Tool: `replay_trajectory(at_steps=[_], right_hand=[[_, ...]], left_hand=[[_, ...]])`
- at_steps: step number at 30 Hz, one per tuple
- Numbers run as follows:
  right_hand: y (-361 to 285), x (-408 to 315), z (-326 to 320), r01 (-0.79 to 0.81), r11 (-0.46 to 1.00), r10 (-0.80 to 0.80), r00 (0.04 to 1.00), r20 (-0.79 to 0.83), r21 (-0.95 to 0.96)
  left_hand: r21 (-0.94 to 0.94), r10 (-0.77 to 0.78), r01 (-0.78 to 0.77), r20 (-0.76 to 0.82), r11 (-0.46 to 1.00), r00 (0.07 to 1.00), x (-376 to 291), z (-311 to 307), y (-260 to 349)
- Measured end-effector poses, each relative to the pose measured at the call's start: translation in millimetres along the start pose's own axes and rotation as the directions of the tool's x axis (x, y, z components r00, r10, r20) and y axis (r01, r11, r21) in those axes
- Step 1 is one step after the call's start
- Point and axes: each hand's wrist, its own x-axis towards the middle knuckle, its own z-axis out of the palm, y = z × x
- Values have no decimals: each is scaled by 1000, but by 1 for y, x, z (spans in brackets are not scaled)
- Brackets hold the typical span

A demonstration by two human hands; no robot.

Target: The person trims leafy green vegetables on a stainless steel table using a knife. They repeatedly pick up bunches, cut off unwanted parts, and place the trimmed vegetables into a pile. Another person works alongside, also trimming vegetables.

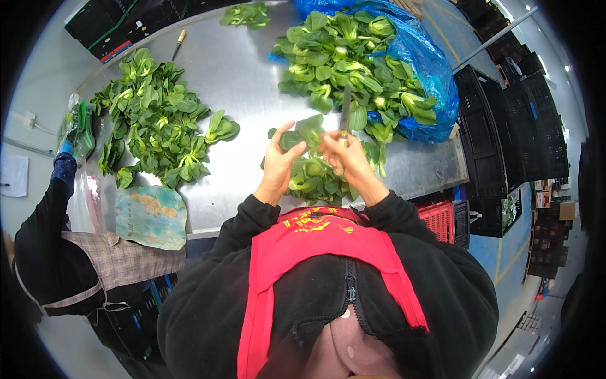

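Note:
My left hand [279,163] is curled about the leaves of a head of bok choy [310,130], which is slightly blurred. In my right hand [348,154] is a knife [346,113], its blade pointing away from me and its light handle in my grip. My right fingertips are close to the same bok choy; whether they touch it I cannot tell. Below both hands, a small heap of bok choy [315,182] lies by the table's near edge. Beyond my right hand, a large pile of bok choy [338,61] spills from a blue plastic bag [433,85].
Another bok choy pile [156,123] covers the left of the metal table [236,80]. A second knife [179,45] lies behind it. At left, a co-worker's gloved hand [66,149] touches bagged greens [80,125]. Black crates [480,128] and a red crate [435,221] stand at right.

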Motion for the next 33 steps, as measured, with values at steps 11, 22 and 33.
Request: replay_trajectory(at_steps=[11, 22, 33], right_hand=[[0, 1, 4, 270, 884, -271, 961, 54, -382], [0, -2, 6, 122, 988, -121, 993, -15, 94], [-5, -16, 4, 37, 976, -6, 989, 145, -215]], left_hand=[[413, -5, -4, 21, 911, 1000, -7, -1, -3], [80, -19, 13, 81, 997, 997, -10, -2, 0], [247, -83, 24, 230, 969, 970, -12, -12, 10]])
